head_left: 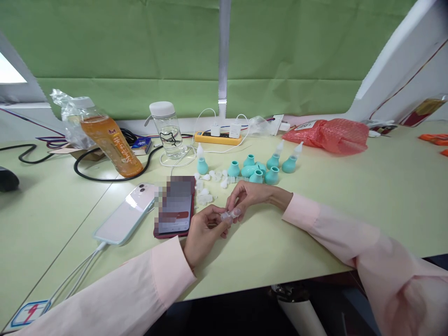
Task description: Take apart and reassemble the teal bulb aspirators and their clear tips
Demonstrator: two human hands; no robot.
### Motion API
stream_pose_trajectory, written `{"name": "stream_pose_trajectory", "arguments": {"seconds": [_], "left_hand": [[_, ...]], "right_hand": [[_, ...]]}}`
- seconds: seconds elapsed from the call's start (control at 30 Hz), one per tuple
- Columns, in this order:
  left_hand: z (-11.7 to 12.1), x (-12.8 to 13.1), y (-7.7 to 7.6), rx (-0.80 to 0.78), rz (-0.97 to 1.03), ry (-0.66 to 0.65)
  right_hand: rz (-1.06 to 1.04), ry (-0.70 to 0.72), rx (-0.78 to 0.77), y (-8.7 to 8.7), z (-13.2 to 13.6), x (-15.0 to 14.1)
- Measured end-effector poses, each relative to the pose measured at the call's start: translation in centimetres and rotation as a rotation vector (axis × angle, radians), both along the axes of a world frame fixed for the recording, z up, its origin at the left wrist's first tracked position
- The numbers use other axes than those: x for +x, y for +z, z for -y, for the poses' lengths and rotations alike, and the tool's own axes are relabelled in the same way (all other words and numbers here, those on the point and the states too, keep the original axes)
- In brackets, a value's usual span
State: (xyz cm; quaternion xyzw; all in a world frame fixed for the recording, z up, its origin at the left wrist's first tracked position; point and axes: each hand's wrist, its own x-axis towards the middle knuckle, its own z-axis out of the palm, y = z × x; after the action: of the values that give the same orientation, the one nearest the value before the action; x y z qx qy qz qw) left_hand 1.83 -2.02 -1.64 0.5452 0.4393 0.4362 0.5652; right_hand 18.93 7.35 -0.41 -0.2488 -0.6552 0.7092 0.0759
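Observation:
My left hand (205, 233) pinches a small translucent plastic piece (231, 214) between thumb and fingers, just above the table. The fingers of my right hand (250, 193) are closed on the same piece at its right end. Whether it is one part or two joined parts I cannot tell. Behind my hands stand several turquoise rubber bulbs with open necks, such as the bulb (272, 175) nearest my right wrist. A few others carry clear pointed tips, among them a tipped bulb (202, 163) at the left. Loose small translucent plastic parts (205, 198) lie beyond my left hand.
A phone in a dark red case (175, 207) lies left of my hands, beside a white phone (126, 214) on a cable. Farther back are an orange drink bottle (112, 142), a clear water bottle (170, 133), a yellow power strip (217, 138) and a red bubble-wrap bag (332, 136).

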Motion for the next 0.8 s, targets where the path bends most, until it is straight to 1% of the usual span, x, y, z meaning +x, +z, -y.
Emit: {"name": "stream_pose_trajectory", "arguments": {"seconds": [0.17, 0.33, 0.47, 0.6, 0.7, 0.8], "left_hand": [[-0.01, -0.01, -0.03, 0.022, -0.028, 0.007], [0.07, 0.04, -0.15, 0.044, -0.034, 0.016], [0.18, 0.02, -0.42, 0.06, -0.044, 0.009], [0.08, -0.01, -0.35, 0.091, -0.044, 0.024], [-0.01, 0.01, -0.09, 0.102, -0.02, 0.04], [0.03, 0.03, 0.0, 0.095, -0.007, 0.027]], "right_hand": [[0.019, -0.006, -0.086, 0.13, 0.12, -0.09], [0.029, -0.016, -0.065, 0.62, 0.62, -0.34], [0.025, -0.017, -0.035, 0.55, 0.84, -0.44], [0.006, -0.086, 0.007, 0.28, 0.82, -0.52], [-0.018, -0.103, -0.013, 0.0, 0.65, -0.62], [-0.03, -0.099, -0.049, -0.29, 0.54, -0.74]]}}
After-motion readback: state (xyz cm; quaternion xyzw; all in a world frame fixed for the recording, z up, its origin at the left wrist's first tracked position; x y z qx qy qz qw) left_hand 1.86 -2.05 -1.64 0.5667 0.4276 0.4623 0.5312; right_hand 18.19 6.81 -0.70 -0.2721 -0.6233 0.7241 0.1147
